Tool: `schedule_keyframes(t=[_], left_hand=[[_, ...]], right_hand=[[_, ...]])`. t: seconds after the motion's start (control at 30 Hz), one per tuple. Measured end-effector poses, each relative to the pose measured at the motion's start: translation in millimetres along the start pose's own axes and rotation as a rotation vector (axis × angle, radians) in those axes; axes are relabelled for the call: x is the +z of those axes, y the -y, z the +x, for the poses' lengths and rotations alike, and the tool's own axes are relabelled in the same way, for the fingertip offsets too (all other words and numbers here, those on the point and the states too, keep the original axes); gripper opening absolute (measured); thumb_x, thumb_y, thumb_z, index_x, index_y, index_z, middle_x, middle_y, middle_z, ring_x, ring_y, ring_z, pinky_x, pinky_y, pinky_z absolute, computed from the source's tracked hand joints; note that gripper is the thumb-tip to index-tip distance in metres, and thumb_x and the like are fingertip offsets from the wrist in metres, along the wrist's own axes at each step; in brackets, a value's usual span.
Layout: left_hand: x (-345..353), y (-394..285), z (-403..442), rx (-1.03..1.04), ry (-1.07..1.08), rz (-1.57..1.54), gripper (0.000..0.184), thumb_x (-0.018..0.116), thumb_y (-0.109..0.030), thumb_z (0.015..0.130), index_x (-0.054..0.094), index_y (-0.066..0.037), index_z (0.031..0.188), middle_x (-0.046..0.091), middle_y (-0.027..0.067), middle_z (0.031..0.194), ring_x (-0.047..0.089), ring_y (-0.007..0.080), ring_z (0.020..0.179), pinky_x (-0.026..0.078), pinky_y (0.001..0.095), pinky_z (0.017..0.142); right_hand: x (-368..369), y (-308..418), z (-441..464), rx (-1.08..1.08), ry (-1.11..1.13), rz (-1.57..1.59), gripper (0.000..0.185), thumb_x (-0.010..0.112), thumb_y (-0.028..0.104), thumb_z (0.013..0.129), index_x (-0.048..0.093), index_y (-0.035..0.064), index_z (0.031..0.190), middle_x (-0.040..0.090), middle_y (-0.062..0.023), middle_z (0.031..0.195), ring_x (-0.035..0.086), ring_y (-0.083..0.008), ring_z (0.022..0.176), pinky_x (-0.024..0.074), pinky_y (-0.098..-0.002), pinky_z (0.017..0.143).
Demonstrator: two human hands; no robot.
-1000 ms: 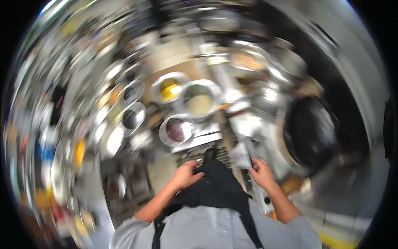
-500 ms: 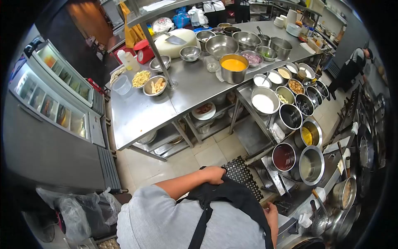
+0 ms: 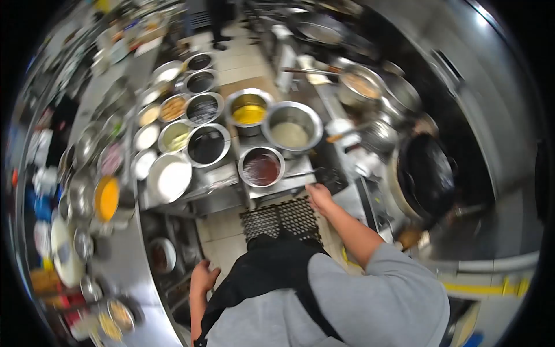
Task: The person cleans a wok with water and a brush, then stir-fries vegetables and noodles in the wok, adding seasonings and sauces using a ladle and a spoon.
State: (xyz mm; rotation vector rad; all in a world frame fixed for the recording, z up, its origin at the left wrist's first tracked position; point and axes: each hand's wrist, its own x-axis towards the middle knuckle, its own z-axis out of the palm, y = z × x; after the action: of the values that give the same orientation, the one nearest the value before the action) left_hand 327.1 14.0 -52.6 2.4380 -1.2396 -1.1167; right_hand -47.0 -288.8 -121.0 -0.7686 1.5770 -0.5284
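My left hand point(image 3: 203, 276) hangs beside the steel counter, thumb apart from loosely bent fingers, holding nothing visible. Forward and to the right, my right hand point(image 3: 319, 198) is in front of the stand, its fingers loosely apart and slightly blurred. Nearest to it is a steel pot of dark red sauce point(image 3: 261, 168), with a thin handle-like piece point(image 3: 300, 172) beside it. Behind stand a pot of cloudy liquid point(image 3: 291, 134) and a pot of yellow oil point(image 3: 249, 114). I cannot make out whether my right fingertips touch the stand's edge.
Several bowls, including a white-filled bowl point(image 3: 170, 177) and a dark-filled pot point(image 3: 208, 145), stand left of the sauce. The steel counter point(image 3: 115, 263) runs along the left. A large wok point(image 3: 428, 176) sits at right. A black perforated mat point(image 3: 280, 220) lies ahead; a person's legs point(image 3: 217, 23) show beyond.
My view has swung right toward the pots and stove. My right hand has come forward toward the stand; my left hand has left the apron and dropped to my left side.
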Motion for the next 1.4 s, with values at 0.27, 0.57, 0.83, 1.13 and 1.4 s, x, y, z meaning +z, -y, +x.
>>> schedule_keyframes(t=[0.27, 0.57, 0.83, 1.13, 1.4], left_hand=[[24.8, 30.2, 30.8, -0.037, 0.162, -0.096, 0.054, 0.073, -0.026, 0.073, 0.059, 0.003, 0.116, 0.065, 0.0235, 0.108, 0.063, 0.0336, 0.105, 0.048, 0.0385, 0.088], [23.3, -109.2, -26.8, -0.091, 0.070, -0.078, 0.051, 0.073, -0.027, 0.074, 0.060, 0.002, 0.114, 0.066, 0.0224, 0.105, 0.064, 0.0329, 0.101, 0.049, 0.0374, 0.085], [85.7, -118.0, -5.6, 0.033, 0.178, 0.093, 0.049, 0.067, -0.038, 0.075, 0.065, 0.000, 0.106, 0.067, 0.0220, 0.100, 0.064, 0.0355, 0.099, 0.049, 0.0397, 0.086], [62.1, -153.6, 46.4, 0.046, 0.300, 0.147, 0.056, 0.067, -0.039, 0.075, 0.062, -0.002, 0.116, 0.065, 0.0224, 0.110, 0.060, 0.0365, 0.106, 0.048, 0.0403, 0.090], [3.4, -144.9, 119.7, 0.126, 0.270, 0.017, 0.059, 0.071, -0.033, 0.076, 0.057, 0.003, 0.121, 0.062, 0.0225, 0.116, 0.063, 0.0325, 0.103, 0.050, 0.0376, 0.087]], right_hand=[[-18.0, 98.4, 105.3, 0.053, -0.137, 0.897, 0.089, 0.067, 0.046, 0.080, 0.020, 0.0130, 0.149, 0.018, -0.0176, 0.154, 0.024, -0.0334, 0.139, 0.0238, -0.0479, 0.110], [-113.8, 229.3, 144.8, -0.115, 0.203, 1.640, 0.041, 0.063, 0.036, 0.083, 0.045, 0.0005, 0.095, 0.052, -0.0079, 0.078, 0.057, -0.0242, 0.069, 0.0478, -0.0362, 0.060], [-146.1, 152.3, 6.4, -0.467, -0.122, 0.982, 0.018, 0.057, 0.010, 0.088, 0.040, 0.0111, 0.084, 0.039, -0.0004, 0.056, 0.042, -0.0141, 0.041, 0.0355, -0.0306, 0.034], [-126.4, 80.3, -73.4, -0.567, 0.058, 0.291, 0.029, 0.057, -0.002, 0.085, 0.045, 0.0034, 0.111, 0.051, -0.0025, 0.073, 0.049, -0.0087, 0.051, 0.0409, -0.0234, 0.036], [20.3, 169.9, 57.8, -0.462, 0.103, -0.328, 0.022, 0.063, 0.011, 0.082, 0.062, -0.0036, 0.098, 0.061, -0.0092, 0.065, 0.056, -0.0189, 0.047, 0.0463, -0.0343, 0.045]])
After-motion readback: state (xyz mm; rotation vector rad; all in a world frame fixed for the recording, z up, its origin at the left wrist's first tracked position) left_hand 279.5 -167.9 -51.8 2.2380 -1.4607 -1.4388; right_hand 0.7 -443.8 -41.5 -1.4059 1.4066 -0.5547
